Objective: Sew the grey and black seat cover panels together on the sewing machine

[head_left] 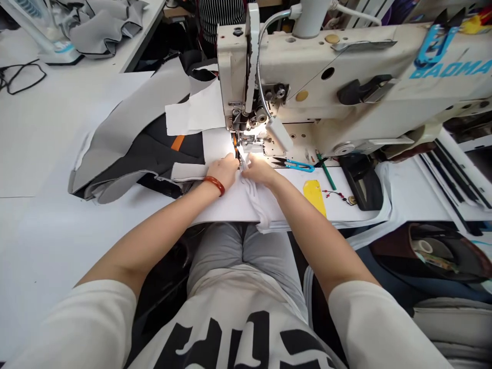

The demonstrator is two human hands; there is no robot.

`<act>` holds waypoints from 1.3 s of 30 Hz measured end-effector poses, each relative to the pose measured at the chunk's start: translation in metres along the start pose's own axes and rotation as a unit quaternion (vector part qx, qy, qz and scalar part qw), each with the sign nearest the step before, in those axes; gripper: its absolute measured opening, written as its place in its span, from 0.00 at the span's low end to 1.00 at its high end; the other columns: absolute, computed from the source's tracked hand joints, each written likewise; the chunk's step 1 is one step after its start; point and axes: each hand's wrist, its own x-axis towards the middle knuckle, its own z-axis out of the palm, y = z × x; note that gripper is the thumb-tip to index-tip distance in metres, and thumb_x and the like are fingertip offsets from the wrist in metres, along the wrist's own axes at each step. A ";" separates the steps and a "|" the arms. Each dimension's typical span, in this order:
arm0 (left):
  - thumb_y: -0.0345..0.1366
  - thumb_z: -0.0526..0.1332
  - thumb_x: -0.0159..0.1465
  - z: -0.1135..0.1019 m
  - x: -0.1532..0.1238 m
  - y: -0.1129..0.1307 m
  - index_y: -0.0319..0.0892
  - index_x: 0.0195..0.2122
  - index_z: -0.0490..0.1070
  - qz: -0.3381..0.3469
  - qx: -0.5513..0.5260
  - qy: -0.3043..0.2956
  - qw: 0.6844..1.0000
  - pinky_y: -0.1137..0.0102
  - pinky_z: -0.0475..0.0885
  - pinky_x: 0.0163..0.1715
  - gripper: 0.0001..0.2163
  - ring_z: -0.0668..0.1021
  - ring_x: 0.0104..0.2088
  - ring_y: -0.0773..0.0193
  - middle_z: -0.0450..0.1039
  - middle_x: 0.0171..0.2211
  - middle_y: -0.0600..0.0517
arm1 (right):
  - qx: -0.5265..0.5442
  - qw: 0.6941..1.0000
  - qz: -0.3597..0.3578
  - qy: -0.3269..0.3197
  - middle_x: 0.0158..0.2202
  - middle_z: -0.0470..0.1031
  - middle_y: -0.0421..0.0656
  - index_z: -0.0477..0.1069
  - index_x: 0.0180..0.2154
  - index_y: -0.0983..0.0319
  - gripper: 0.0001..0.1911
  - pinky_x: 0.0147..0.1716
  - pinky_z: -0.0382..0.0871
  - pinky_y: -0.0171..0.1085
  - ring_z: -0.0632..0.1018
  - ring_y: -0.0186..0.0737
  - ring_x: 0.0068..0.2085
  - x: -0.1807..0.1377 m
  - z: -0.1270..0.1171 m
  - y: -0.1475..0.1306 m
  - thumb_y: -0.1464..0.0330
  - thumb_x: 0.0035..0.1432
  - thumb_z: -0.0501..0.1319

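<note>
My left hand [226, 170], with a red bangle at its wrist, is closed on the edge of a grey and black fabric piece [149, 146] just in front of the needle area. An orange tab [177, 143] shows on the dark part of that fabric. Close beside it, my right hand [259, 170] pinches a white fabric strip [251, 197], which trails down over the table's front edge. Both hands are at the presser foot of a sewing machine [346, 66], under its small lamp. My fingertips are partly lost in the glare.
Blue thread snips [295, 164], a green pencil [326, 171], a yellow card [314, 197] and a black holder [361, 182] lie right of my hands. More blue snips [438, 41] rest on the machine. Grey fabric pieces [105, 28] are piled at the back left. A bag [434, 256] hangs low right.
</note>
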 end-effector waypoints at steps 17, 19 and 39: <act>0.31 0.53 0.64 0.010 0.007 -0.003 0.44 0.46 0.79 -0.022 -0.139 0.005 0.990 0.64 0.70 0.43 0.16 0.76 0.45 0.56 0.74 0.44 0.47 | -0.117 0.988 -0.103 -0.022 0.39 0.76 0.47 0.51 0.65 0.68 0.35 0.37 0.66 0.39 0.75 0.48 0.40 -0.003 0.009 0.002 0.70 0.58 0.56; 0.32 0.52 0.65 0.010 0.009 0.001 0.44 0.43 0.78 -0.032 -0.114 -0.002 0.993 0.64 0.69 0.38 0.15 0.75 0.42 0.56 0.73 0.43 0.47 | -0.175 0.979 -0.101 -0.026 0.43 0.77 0.51 0.50 0.66 0.68 0.34 0.40 0.66 0.41 0.76 0.52 0.44 -0.002 0.009 -0.002 0.71 0.60 0.54; 0.33 0.45 0.70 0.013 0.049 0.004 0.41 0.43 0.75 -0.039 0.000 0.050 0.998 0.65 0.67 0.37 0.17 0.75 0.44 0.55 0.72 0.48 0.43 | 0.005 0.996 -0.082 0.042 0.44 0.77 0.51 0.49 0.67 0.66 0.37 0.45 0.72 0.45 0.78 0.50 0.46 -0.006 0.015 -0.006 0.75 0.57 0.57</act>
